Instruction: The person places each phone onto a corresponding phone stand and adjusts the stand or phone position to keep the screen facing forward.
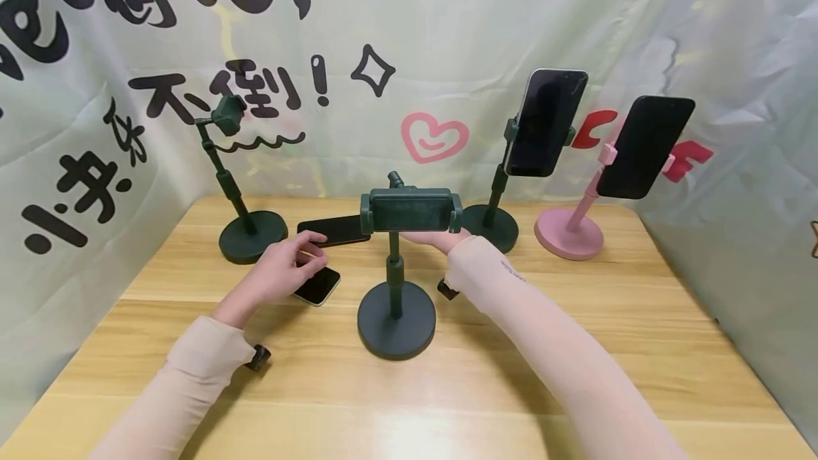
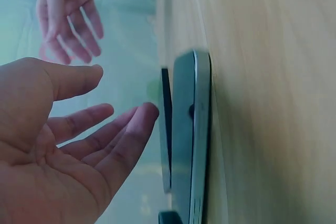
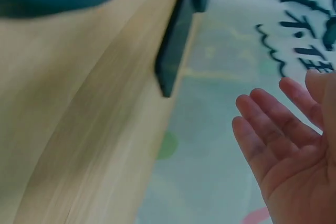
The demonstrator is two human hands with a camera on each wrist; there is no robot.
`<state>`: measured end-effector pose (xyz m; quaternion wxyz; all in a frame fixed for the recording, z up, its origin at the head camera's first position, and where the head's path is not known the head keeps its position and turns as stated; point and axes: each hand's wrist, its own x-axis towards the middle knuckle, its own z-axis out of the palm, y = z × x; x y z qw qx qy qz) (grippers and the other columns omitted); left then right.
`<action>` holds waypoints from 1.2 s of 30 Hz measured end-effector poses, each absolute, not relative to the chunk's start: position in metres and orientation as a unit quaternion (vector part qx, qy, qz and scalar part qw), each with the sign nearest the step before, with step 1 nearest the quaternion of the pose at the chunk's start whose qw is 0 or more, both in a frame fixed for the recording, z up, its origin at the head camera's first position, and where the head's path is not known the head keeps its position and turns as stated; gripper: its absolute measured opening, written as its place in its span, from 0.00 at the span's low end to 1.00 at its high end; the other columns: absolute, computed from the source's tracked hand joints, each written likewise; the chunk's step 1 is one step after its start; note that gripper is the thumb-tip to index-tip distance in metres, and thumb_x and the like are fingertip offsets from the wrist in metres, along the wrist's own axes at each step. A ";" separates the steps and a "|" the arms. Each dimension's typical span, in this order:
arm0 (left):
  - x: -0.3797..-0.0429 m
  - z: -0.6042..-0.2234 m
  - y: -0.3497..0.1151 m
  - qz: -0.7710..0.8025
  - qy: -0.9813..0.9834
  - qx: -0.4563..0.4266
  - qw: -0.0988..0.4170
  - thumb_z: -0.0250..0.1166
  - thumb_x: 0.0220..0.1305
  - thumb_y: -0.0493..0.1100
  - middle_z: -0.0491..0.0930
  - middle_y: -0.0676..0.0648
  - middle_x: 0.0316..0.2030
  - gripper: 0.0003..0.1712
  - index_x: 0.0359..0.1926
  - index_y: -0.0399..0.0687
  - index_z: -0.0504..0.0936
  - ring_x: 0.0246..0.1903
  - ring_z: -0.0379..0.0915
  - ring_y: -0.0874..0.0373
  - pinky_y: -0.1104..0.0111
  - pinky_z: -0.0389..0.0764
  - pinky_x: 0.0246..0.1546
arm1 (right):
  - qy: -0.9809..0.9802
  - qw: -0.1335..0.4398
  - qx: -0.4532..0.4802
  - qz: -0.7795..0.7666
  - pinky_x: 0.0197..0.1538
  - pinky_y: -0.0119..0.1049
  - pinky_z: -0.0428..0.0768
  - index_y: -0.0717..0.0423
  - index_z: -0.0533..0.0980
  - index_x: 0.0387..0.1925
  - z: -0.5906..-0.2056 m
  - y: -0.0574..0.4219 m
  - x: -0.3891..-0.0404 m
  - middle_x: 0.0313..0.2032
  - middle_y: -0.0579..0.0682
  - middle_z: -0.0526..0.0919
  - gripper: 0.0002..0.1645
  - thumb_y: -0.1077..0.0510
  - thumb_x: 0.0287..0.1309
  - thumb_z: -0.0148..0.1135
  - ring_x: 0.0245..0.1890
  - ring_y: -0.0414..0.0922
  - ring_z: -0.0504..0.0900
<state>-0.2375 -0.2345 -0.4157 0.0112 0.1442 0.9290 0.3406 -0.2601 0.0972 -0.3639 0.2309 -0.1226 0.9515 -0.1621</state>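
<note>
My left hand [image 1: 284,268] hovers over a small phone [image 1: 322,287] lying on the table, its fingers loosely bent and holding nothing. Behind that lies a longer black phone [image 1: 345,231]; the left wrist view shows the fingertips close beside both phones. My right hand [image 3: 291,145] is held up with fingers extended and an empty palm. In the head view it is partly hidden behind the middle dark green phone stand [image 1: 396,318], whose clamp [image 1: 411,210] is turned sideways.
Another dark green stand [image 1: 252,236] stands at the back left. At the back right, a dark green stand [image 1: 492,229] holds an upright phone [image 1: 546,123] and a pink stand [image 1: 569,234] holds a black phone [image 1: 645,148]. A printed cloth [image 1: 358,148] hangs behind the table.
</note>
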 end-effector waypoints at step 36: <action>-0.276 -0.419 -0.250 0.264 0.961 0.075 0.035 0.62 0.80 0.49 0.79 0.25 0.64 0.34 0.76 0.32 0.68 0.65 0.78 0.32 0.39 0.78 0.67 | 0.965 0.262 0.010 -0.029 0.29 0.36 0.75 0.49 0.85 0.39 -0.365 0.032 -0.268 0.25 0.49 0.81 0.09 0.54 0.77 0.61 0.25 0.46 0.80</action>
